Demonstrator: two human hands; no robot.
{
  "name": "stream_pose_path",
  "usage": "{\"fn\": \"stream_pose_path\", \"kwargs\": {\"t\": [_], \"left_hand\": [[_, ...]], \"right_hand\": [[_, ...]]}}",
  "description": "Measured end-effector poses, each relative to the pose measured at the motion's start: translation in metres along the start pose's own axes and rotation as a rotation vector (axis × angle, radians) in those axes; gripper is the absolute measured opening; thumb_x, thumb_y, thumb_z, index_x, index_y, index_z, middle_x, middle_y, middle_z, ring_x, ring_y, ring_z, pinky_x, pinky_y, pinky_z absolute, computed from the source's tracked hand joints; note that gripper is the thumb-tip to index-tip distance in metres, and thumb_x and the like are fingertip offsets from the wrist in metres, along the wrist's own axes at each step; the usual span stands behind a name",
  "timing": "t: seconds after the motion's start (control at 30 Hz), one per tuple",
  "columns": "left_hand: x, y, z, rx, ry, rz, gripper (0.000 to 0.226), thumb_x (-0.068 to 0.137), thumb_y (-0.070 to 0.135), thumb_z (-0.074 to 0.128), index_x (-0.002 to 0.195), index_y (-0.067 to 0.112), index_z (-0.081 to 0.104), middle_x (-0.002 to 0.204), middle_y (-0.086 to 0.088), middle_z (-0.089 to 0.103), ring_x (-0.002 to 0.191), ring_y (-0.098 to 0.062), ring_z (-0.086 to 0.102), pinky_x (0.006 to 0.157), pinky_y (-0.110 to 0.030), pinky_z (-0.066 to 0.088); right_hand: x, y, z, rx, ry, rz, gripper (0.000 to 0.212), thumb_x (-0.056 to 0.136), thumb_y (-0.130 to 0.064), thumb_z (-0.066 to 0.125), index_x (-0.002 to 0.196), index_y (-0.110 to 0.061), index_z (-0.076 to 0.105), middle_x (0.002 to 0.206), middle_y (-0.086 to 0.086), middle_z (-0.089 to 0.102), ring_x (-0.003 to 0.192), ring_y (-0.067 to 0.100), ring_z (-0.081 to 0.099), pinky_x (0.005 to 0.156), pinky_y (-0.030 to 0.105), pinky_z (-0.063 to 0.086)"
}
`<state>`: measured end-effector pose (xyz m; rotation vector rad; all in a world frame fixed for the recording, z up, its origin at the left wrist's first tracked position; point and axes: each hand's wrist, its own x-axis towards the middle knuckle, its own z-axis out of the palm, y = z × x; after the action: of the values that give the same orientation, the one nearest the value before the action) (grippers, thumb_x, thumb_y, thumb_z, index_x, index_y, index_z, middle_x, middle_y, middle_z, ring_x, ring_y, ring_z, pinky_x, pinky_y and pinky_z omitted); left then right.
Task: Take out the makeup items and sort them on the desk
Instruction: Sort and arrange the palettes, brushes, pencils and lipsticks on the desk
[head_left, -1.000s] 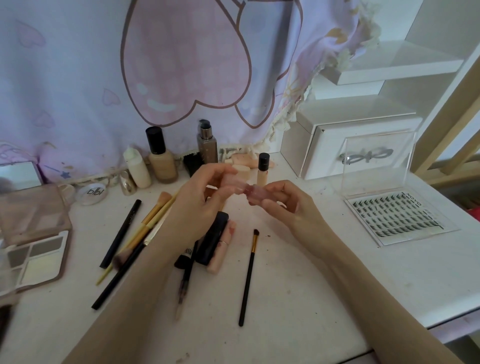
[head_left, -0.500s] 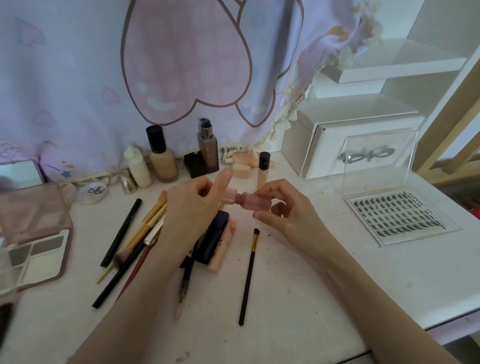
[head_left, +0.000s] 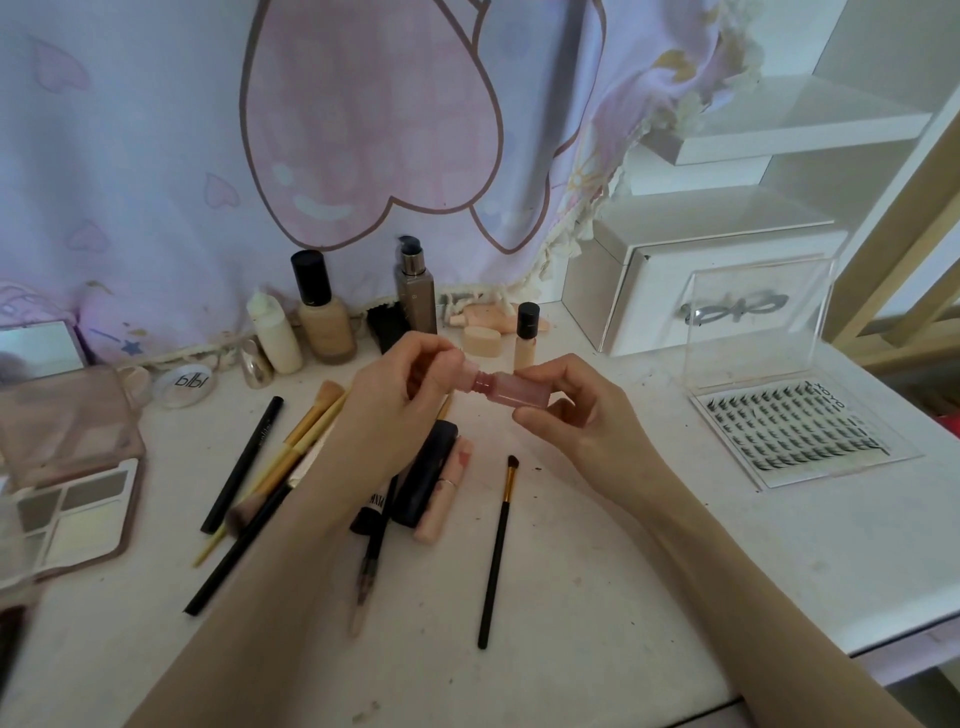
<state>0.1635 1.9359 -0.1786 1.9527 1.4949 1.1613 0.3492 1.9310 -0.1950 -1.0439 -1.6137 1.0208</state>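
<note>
A small pink lip-gloss bottle (head_left: 514, 391) is held level above the white desk (head_left: 597, 597). My right hand (head_left: 576, 415) pinches its body between thumb and fingers. My left hand (head_left: 400, 395) grips its cap (head_left: 467, 375) at the bottle's left end. Under my hands lie a black tube (head_left: 423, 480), a pink lipstick tube (head_left: 444, 499) and a dark pencil (head_left: 371, 564). A thin black brush (head_left: 496, 551) lies to their right. Several brushes and pencils (head_left: 280, 462) lie to the left.
Foundation bottles (head_left: 324, 312) and a concealer (head_left: 525, 338) stand along the back by the curtain. An open eyeshadow palette (head_left: 67, 509) sits at the left edge. An open clear lash case (head_left: 795, 431) lies at right, in front of a white box (head_left: 675, 280).
Both hands have drawn slightly apart. The bottle now lies level, with its neck showing between the cap and the body.
</note>
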Motion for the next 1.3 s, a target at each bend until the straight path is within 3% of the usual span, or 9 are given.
{"fn": "stream_pose_path", "kwargs": {"t": [0.17, 0.3, 0.43, 0.57, 0.7, 0.9, 1.03, 1.17, 1.3], "left_hand": [[0.000, 0.003, 0.005, -0.019, 0.073, -0.103, 0.012, 0.089, 0.044, 0.046, 0.079, 0.039, 0.050, 0.065, 0.015, 0.061, 0.062, -0.001, 0.057, 0.054, -0.018, 0.049], [0.000, 0.007, 0.004, -0.076, 0.121, -0.115, 0.019, 0.089, 0.043, 0.047, 0.081, 0.030, 0.057, 0.064, 0.009, 0.062, 0.057, -0.004, 0.056, 0.049, -0.014, 0.044], [0.001, 0.009, 0.002, -0.099, 0.082, -0.091, 0.022, 0.091, 0.036, 0.045, 0.095, 0.021, 0.060, 0.078, 0.000, 0.065, 0.070, -0.018, 0.060, 0.064, -0.031, 0.050], [0.000, 0.009, 0.002, -0.063, 0.051, -0.062, 0.022, 0.091, 0.036, 0.042, 0.100, 0.022, 0.057, 0.082, -0.003, 0.063, 0.074, -0.022, 0.060, 0.068, -0.039, 0.051], [0.000, 0.008, 0.001, -0.076, 0.079, -0.050, 0.017, 0.090, 0.035, 0.046, 0.101, 0.028, 0.057, 0.082, 0.008, 0.063, 0.075, -0.014, 0.061, 0.068, -0.029, 0.051], [0.000, 0.007, 0.001, -0.085, 0.091, 0.005, 0.025, 0.089, 0.035, 0.050, 0.113, 0.032, 0.055, 0.093, 0.008, 0.065, 0.086, -0.004, 0.061, 0.074, -0.018, 0.049], [0.001, 0.008, 0.004, -0.129, 0.087, 0.018, 0.027, 0.090, 0.036, 0.049, 0.116, 0.037, 0.049, 0.095, 0.012, 0.063, 0.087, -0.002, 0.060, 0.073, -0.020, 0.052], [0.002, 0.001, 0.002, -0.037, 0.073, 0.002, 0.030, 0.092, 0.032, 0.046, 0.121, 0.028, 0.053, 0.097, 0.016, 0.061, 0.087, 0.005, 0.056, 0.070, -0.002, 0.041], [0.002, -0.004, 0.002, 0.153, 0.003, -0.002, 0.029, 0.093, 0.029, 0.048, 0.121, 0.029, 0.053, 0.099, 0.017, 0.054, 0.080, 0.009, 0.048, 0.064, -0.005, 0.036]], "right_hand": [[-0.001, 0.000, 0.001, -0.052, 0.031, -0.020, 0.028, 0.081, -0.009, 0.069, 0.091, -0.033, 0.058, 0.089, -0.016, 0.063, 0.059, 0.007, 0.043, 0.062, 0.017, 0.041], [-0.002, -0.002, 0.003, -0.012, -0.020, 0.011, 0.012, 0.089, -0.016, 0.060, 0.100, -0.016, 0.059, 0.093, 0.004, 0.070, 0.082, 0.028, 0.063, 0.076, 0.041, 0.050], [-0.003, -0.005, 0.001, 0.103, -0.040, 0.016, 0.007, 0.093, -0.014, 0.054, 0.092, -0.013, 0.061, 0.071, -0.005, 0.068, 0.062, 0.000, 0.057, 0.062, 0.013, 0.042], [-0.002, -0.005, -0.001, 0.131, -0.038, 0.047, 0.009, 0.092, -0.014, 0.055, 0.095, -0.009, 0.062, 0.071, -0.004, 0.069, 0.062, -0.002, 0.058, 0.060, 0.009, 0.041], [-0.002, -0.003, 0.001, 0.044, -0.031, 0.063, 0.008, 0.089, -0.020, 0.060, 0.097, -0.020, 0.060, 0.089, -0.002, 0.073, 0.079, 0.015, 0.066, 0.071, 0.027, 0.048], [-0.001, 0.002, 0.004, -0.227, -0.030, -0.022, 0.021, 0.082, -0.015, 0.068, 0.092, -0.031, 0.059, 0.088, -0.014, 0.060, 0.063, -0.006, 0.048, 0.061, 0.012, 0.038], [0.002, 0.002, -0.003, -0.106, 0.026, 0.005, 0.022, 0.081, -0.008, 0.069, 0.091, -0.028, 0.063, 0.092, -0.009, 0.066, 0.074, 0.000, 0.056, 0.069, 0.022, 0.047], [0.012, 0.003, -0.026, 0.115, 0.217, 0.022, 0.022, 0.080, 0.002, 0.066, 0.088, -0.018, 0.063, 0.081, -0.008, 0.067, 0.074, 0.002, 0.062, 0.070, 0.013, 0.047], [0.030, 0.016, -0.038, -0.079, 0.282, 0.146, 0.013, 0.081, -0.005, 0.065, 0.093, -0.012, 0.063, 0.088, 0.000, 0.068, 0.078, 0.003, 0.062, 0.073, 0.012, 0.047]]}}
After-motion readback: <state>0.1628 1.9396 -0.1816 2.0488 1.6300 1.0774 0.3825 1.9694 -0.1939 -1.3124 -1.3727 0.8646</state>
